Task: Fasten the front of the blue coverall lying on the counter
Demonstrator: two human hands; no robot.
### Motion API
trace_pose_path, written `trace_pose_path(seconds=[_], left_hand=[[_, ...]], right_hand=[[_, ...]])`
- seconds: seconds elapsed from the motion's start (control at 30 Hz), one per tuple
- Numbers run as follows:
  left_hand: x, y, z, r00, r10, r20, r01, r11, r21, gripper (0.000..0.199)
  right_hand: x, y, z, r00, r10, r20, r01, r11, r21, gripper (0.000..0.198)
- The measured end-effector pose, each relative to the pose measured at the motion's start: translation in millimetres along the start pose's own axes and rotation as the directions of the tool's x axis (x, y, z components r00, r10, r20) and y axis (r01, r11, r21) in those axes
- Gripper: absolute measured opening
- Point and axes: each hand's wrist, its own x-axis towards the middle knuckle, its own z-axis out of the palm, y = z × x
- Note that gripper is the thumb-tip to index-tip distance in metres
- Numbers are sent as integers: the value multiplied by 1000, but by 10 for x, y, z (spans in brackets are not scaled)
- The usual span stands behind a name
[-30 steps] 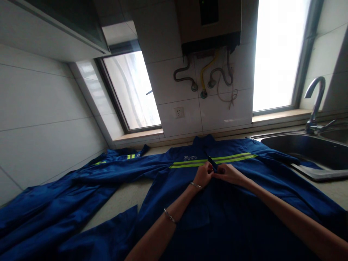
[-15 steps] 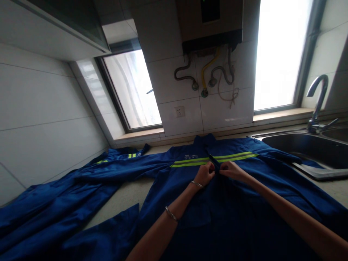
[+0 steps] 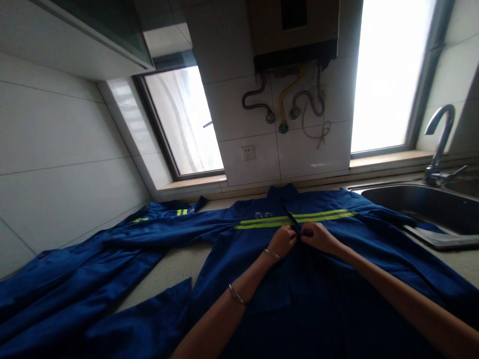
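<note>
A blue work jacket (image 3: 254,279) with yellow-green stripes across its chest lies spread front up on the counter, collar toward the wall. Just below the stripes, my left hand (image 3: 283,240) pinches the front placket. My right hand (image 3: 317,237) grips the other front edge close beside it, fingers closed. Between the hands the placket edge stands up slightly; whatever fastening sits there is too dark and small to make out. Two silvery bracelets circle my left forearm.
More blue clothing (image 3: 123,254) with striped bands covers the counter (image 3: 175,269) at left. At right are a sink (image 3: 404,199), a tap (image 3: 440,139) and a grey board (image 3: 441,237) at its edge. A water heater (image 3: 295,30) with pipes hangs on the tiled wall.
The hands stay at nearly the same spot on the placket. My fingers have shifted slightly, the left knuckles turning a little more over the cloth. The view has tilted slightly.
</note>
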Motion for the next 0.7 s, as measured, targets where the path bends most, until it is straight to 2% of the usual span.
trace_pose_path(seconds=[0.1,0.2,0.47,0.7], left_hand=[[-23,33,7,1000,-24,-13,25,997,71,20],[-36,53,27,999,-29,-34,31,998,58,20],[-42,96,15,987,-93,-132,86,994,-60,18],[-25,107,-6,979,-190,-75,159,939,-305,21]], right_hand=[[-31,-32,6,993,-121,5,121,993,-15,8],[-27,-26,-12,986,-168,19,168,986,1,10],[50,122,-8,1000,-9,30,2,978,210,20],[15,180,91,998,6,55,-20,965,260,27]])
